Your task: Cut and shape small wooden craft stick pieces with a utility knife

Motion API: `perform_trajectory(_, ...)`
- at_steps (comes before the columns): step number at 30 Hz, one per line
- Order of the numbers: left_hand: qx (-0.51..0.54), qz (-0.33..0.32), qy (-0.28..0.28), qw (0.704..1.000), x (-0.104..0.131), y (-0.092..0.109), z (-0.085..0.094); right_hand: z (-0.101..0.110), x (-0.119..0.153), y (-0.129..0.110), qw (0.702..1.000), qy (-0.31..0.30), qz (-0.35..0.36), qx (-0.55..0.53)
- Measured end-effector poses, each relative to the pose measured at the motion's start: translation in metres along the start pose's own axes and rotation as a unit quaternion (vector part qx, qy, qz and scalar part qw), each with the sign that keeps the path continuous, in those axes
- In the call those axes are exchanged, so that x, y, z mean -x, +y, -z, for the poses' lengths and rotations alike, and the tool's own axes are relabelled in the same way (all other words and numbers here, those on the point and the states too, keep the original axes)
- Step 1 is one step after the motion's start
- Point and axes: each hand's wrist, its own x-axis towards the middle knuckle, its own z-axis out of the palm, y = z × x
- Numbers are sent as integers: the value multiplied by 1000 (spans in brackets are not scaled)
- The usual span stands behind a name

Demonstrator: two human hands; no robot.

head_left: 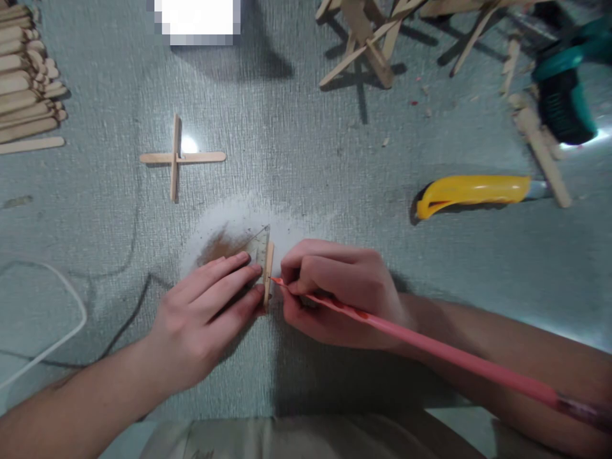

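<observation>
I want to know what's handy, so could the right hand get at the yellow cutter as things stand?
Probably yes: nothing visible lies between the right hand and the yellow cutter, though that hand would likely need to put down the pink pencil first.

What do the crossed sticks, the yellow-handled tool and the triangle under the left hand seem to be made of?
Crossed sticks: wood, apparently unvarnished, from their pale tan, matte look. Yellow-handled tool: likely smooth plastic, by its even colour and soft sheen; grey end possibly metal. Triangle: see-through, so probably clear plastic; glossiness is unclear.
</observation>
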Motion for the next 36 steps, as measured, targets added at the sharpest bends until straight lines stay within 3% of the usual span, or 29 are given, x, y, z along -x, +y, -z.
perform_trajectory(36, 11, -1, 4, 1000, 0, 1, 0, 1, -1, -1, 1000, -15, 4, 17)
